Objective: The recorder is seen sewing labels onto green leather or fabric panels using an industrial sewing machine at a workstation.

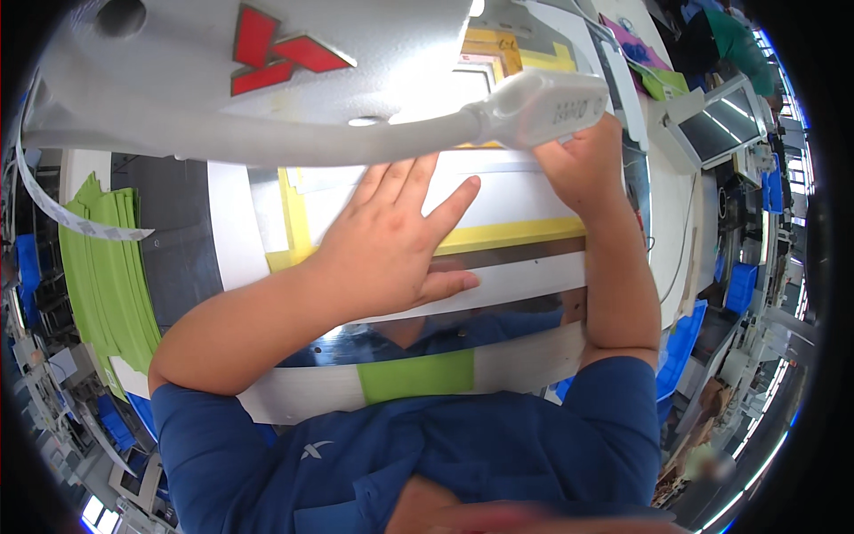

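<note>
So the white sheet (511, 191) sits right under the left hand (382, 240) (fingers splayed, nothing gripped), long side running off toward the right hand (589, 169), which is curled but half-hidden, so can't tell if it's holding anything.

The pale worktop (669, 198) carries a dark, glossy plate (347, 345), on which lies a white sheet (511, 191) bordered with yellow tape (516, 233). Green pieces (102, 267) lie stacked at left, and a flat green rectangle (416, 372) sits along the near edge.
</note>
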